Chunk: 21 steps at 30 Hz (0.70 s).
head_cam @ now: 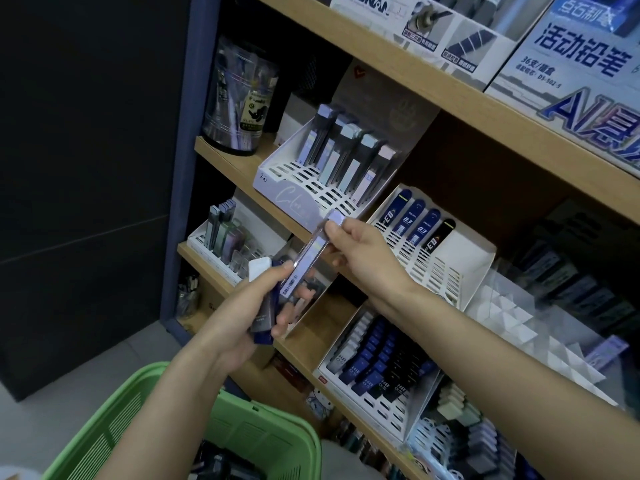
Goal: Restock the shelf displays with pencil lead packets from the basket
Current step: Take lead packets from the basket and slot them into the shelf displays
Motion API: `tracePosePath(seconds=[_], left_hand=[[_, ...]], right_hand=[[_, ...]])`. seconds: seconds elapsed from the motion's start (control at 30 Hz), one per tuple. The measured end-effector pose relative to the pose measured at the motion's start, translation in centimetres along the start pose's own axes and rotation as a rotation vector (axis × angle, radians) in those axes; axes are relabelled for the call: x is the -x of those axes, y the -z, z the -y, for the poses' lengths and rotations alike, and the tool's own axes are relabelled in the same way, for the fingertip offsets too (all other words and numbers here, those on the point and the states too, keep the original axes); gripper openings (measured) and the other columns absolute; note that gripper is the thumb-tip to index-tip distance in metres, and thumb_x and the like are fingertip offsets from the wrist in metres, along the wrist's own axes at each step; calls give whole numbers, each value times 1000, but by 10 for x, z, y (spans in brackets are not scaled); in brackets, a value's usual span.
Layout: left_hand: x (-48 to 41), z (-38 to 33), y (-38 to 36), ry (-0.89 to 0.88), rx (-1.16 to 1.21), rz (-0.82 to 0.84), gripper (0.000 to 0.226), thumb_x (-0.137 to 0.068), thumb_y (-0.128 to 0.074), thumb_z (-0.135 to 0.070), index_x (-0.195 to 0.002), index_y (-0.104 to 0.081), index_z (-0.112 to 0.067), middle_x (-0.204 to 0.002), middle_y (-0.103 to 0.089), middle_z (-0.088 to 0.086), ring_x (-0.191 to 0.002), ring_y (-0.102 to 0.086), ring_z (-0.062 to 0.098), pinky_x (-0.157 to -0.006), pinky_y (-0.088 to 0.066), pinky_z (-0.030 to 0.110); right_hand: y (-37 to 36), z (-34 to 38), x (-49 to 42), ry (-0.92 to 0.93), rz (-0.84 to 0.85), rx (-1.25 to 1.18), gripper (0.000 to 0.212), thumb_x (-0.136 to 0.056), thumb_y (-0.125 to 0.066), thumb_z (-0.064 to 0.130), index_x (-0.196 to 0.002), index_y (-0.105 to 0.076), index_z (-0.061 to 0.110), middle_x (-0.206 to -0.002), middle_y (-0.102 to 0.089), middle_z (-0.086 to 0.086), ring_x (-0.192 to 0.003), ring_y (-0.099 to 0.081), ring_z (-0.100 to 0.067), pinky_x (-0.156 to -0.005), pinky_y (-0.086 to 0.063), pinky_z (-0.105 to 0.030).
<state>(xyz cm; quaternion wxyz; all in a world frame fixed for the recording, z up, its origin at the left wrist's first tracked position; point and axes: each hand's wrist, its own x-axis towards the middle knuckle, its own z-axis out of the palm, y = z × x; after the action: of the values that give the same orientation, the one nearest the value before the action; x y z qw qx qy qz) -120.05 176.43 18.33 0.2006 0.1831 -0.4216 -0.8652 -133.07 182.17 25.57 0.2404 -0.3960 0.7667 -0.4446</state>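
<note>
Green basket, near bottom: more packets inside. Left grip: curled round a bundle of dark blue packets. Right grip: pinching the capped top of one lilac lead packet, just below the white slotted display. Handling, judged: light, rigid, slick plastic; hold by the long edges near the cap.
</note>
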Motion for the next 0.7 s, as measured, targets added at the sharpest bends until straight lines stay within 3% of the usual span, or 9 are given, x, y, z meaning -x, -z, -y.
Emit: tracePosePath(seconds=[0.1,0.2,0.33,0.47,0.53,0.7], left_hand=[[-4,3,4,-16,113,-1,37,-82,-52,-37,-103,-68,-10,-75,-64,5,-39,-33,8,-33,-30,15],[-7,6,5,-53,109,-69,29,-84,-55,-34,-85,-78,-15,-87,-55,14,-43,-35,9,-35,-31,16],[-9,6,5,-179,52,-216,15,-91,-58,-15,-104,-65,-16,-59,-56,5,-39,-36,14,-35,-33,19],[-10,6,6,-318,-131,-297,17,-93,-58,-12,-103,-63,-25,-50,-46,2,-39,-36,16,-35,-35,22],[-10,5,7,-352,-167,-307,17,-94,-57,-12,-102,-62,-26,-50,-44,3,-38,-36,14,-36,-35,21],[-10,-3,17,-393,-150,-326,16,-94,-58,-15,-102,-63,-28,-53,-44,5,-38,-34,14,-37,-33,23]], right_hand=[[2,2,2,36,30,-53,22,-101,-40,17,-92,-58,8,-76,-51,-1,-66,-47,-5,-60,-42,-12],[1,4,3,60,105,-186,19,-101,-40,13,-96,-58,14,-81,-55,1,-68,-49,-4,-62,-44,-14],[-2,6,3,78,154,-137,16,-98,-48,17,-111,-57,15,-91,-61,0,-74,-59,-1,-73,-52,-19],[0,10,-1,69,28,-77,18,-93,-57,12,-109,-60,5,-96,-64,-23,-73,-64,-13,-70,-56,-20],[1,17,-5,80,13,-60,22,-90,-61,8,-111,-54,3,-98,-66,-21,-71,-67,-15,-66,-55,-19],[-2,42,-19,144,81,39,21,-94,-56,13,-110,-55,0,-80,-67,-7,-61,-66,-9,-61,-55,-16]])
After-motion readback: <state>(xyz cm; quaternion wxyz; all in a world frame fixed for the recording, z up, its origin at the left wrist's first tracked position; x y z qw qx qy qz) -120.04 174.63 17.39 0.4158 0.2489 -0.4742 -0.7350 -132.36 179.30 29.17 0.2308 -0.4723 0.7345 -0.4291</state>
